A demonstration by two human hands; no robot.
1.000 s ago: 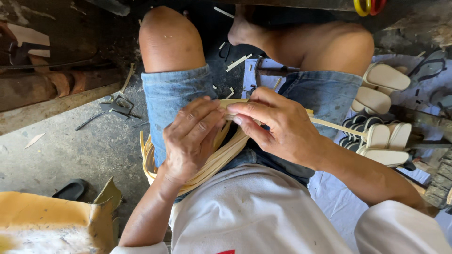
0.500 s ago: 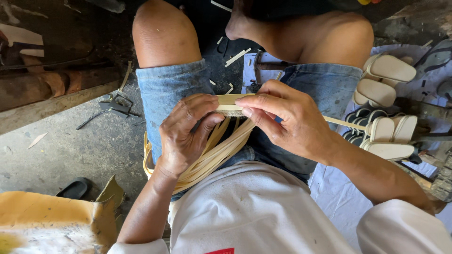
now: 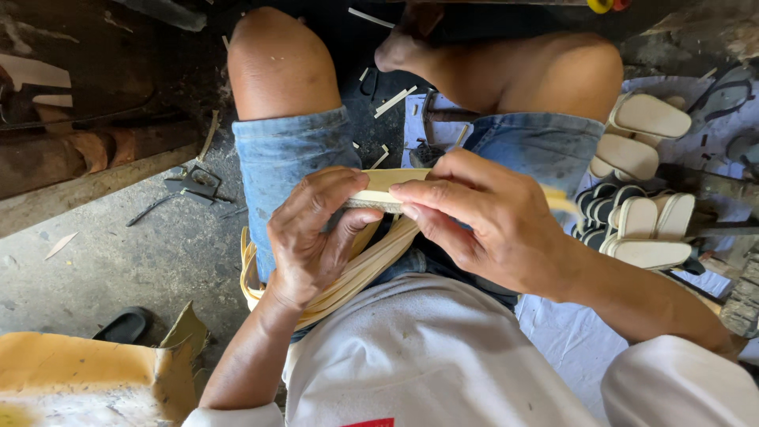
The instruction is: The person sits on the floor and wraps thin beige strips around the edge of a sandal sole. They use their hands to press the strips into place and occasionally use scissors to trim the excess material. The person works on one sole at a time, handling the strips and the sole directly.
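I sit with bare knees and blue denim shorts (image 3: 285, 158), looking down at my lap. My left hand (image 3: 316, 237) and my right hand (image 3: 482, 217) both pinch a pale cream strip (image 3: 387, 190) between fingers and thumbs, held flat just above my thighs. A bundle of similar cream strips (image 3: 356, 273) loops under my left hand and hangs off my left thigh. My left fingers curl over the strip's left end; my right fingertips press its middle from the right.
Several cream sandal soles (image 3: 644, 134) and dark straps (image 3: 593, 213) lie on a pale sheet at the right. A small metal tool (image 3: 190, 186) lies on the grey concrete floor at the left. A torn cardboard box (image 3: 95, 379) and a black sandal (image 3: 122, 324) sit at the lower left.
Both hands have stayed on the strip, shifting it slightly in my lap; my right fingers have slid a little along it. The view has dipped a bit.
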